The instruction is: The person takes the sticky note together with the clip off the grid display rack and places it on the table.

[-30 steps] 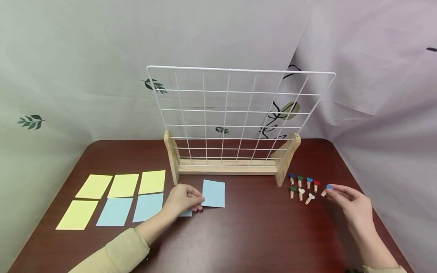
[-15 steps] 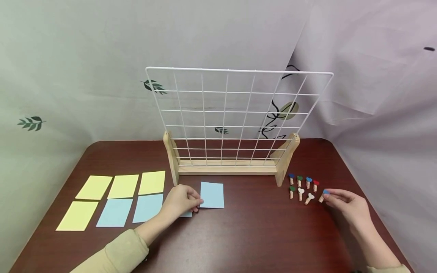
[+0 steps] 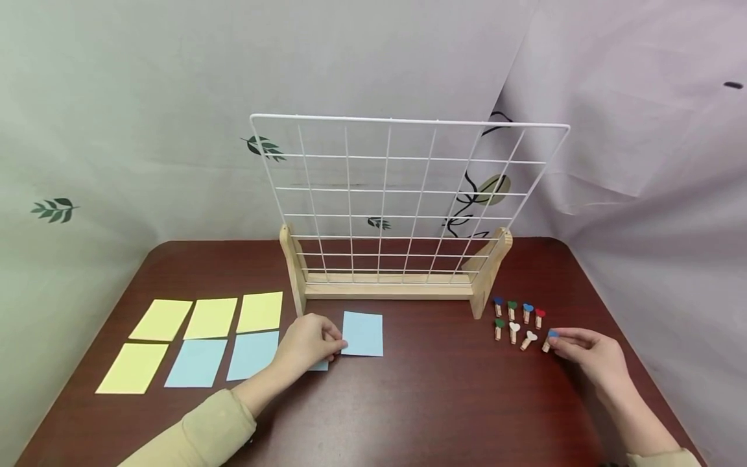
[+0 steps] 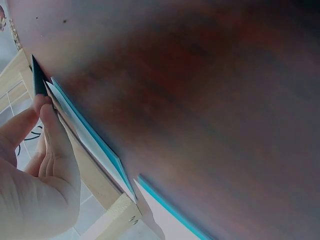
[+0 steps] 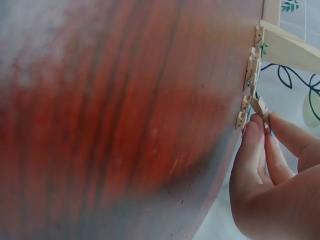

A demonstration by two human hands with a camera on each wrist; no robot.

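Note:
My left hand point(image 3: 309, 340) pinches the left edge of a light blue paper square point(image 3: 363, 334) in front of the grid stand. In the left wrist view the pinched paper point(image 4: 38, 77) tilts up between thumb and fingers. Below that hand another blue sheet point(image 3: 319, 366) is mostly covered. On the right, thumb and fingers of my right hand point(image 3: 601, 360) pinch a small wooden clothespin point(image 3: 547, 344) topped with a blue heart. It is also visible at the fingertips in the right wrist view, as a pale clothespin point(image 5: 259, 106). Beside it lie several heart-topped clothespins, including a white-hearted one point(image 3: 528, 340).
A white wire grid point(image 3: 385, 191) stands in a wooden base point(image 3: 388, 292) at the back of the dark red table point(image 3: 420, 402). To the left lie several yellow squares point(image 3: 210, 318) and two more blue squares point(image 3: 195, 363). Patterned cloth point(image 3: 146, 117) hangs behind.
My right hand has moved a little left and nearer to me with the clothespin, closer to the lying ones. The blue square has dropped slightly; my left hand stays nearly still.

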